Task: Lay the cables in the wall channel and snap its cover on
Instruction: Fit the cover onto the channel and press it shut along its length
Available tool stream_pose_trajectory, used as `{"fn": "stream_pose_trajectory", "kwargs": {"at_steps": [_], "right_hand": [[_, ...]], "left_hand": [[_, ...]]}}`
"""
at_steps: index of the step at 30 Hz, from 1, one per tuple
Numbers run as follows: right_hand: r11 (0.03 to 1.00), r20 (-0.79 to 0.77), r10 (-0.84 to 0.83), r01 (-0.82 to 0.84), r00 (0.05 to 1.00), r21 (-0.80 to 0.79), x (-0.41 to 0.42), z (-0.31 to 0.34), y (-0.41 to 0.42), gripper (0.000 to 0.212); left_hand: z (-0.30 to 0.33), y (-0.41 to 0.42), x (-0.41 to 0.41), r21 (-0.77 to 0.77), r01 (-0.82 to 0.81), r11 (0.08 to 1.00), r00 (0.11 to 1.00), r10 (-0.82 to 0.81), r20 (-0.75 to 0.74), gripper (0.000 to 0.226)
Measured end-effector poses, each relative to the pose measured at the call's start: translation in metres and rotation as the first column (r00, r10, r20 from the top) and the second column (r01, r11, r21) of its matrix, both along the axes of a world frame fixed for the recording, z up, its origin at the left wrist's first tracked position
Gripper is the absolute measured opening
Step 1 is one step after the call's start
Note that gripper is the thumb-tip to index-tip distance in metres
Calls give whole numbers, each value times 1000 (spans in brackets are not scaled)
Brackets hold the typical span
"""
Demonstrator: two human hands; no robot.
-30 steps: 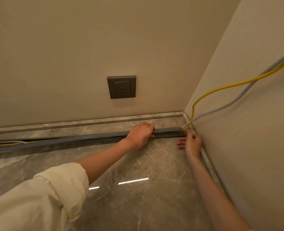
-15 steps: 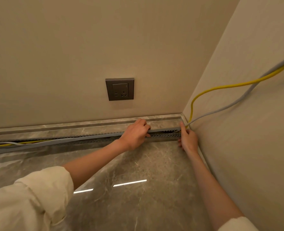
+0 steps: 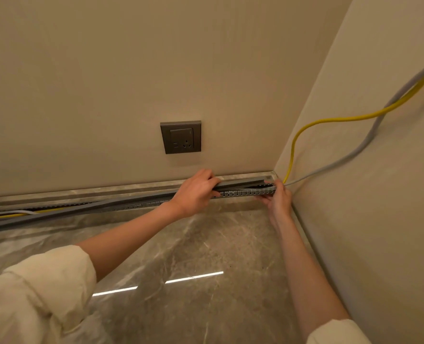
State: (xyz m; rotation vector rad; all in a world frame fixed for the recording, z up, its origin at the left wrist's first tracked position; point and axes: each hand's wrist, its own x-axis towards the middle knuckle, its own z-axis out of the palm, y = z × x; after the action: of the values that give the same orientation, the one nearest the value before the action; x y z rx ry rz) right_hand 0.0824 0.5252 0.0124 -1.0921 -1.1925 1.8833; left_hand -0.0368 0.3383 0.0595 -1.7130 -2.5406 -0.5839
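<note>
Glossy grey marble-look floor [image 3: 206, 244] with a strip light reflecting off it, meeting two plain beige walls [image 3: 106, 70] in a corner on the right. A matching stone skirting [image 3: 106, 191] runs along the base of the back wall. Dark grey socket [image 3: 180, 137] sits on that wall, a bit above the hands.

The channel [image 3: 245, 193] is a long grey slotted strip lying along the foot of the back wall, its right end right at the corner. Its cover [image 3: 240, 182], a flat grey strip, sits tilted above it near the corner, not seated.

Left hand [image 3: 196, 192] is curled over the cover and channel, fingers wrapped over the top. Right hand [image 3: 279, 198] grips the channel's end at the corner, fingers closed around it.

A yellow cable [image 3: 330, 119] and a grey cable [image 3: 355, 155] hang along the right wall and drop into the channel end by the right hand. Both show again far left, lying in the open channel. Cream sleeves [image 3: 39, 294] are pushed up on both arms.
</note>
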Motion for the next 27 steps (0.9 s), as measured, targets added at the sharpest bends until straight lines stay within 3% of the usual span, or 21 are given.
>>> {"fn": "stream_pose_trajectory", "kwargs": {"at_steps": [6,10,15,18,21,25,27], "right_hand": [[941,-122,-312,289,942,-177,-16,5,-20,38],[883,-110,-458,437,882,-168,-19,7,-25,36],[891,-137,-446,426,884,-154,-15,8,-27,27],[878,-134,-463,432,876,-208,-16,6,-28,45],[873,-131,-452,407,883,-268,-19,9,-30,41],[854,-171,-476,407,863,-324,-17,16,-32,23],[843,-210,-489,396,847,-365,-15,21,-32,29]], "left_hand": [[5,-8,11,39,38,999,999,-37,-20,26],[9,-16,15,44,82,996,997,-81,-16,21],[25,-12,7,-65,33,997,996,-39,-86,5],[40,-2,5,-143,36,989,968,-70,-240,15],[45,7,3,-83,115,990,974,-128,-185,8],[36,15,0,-90,173,981,949,-190,-251,31],[29,19,-1,-136,201,970,938,-231,-259,34]]}}
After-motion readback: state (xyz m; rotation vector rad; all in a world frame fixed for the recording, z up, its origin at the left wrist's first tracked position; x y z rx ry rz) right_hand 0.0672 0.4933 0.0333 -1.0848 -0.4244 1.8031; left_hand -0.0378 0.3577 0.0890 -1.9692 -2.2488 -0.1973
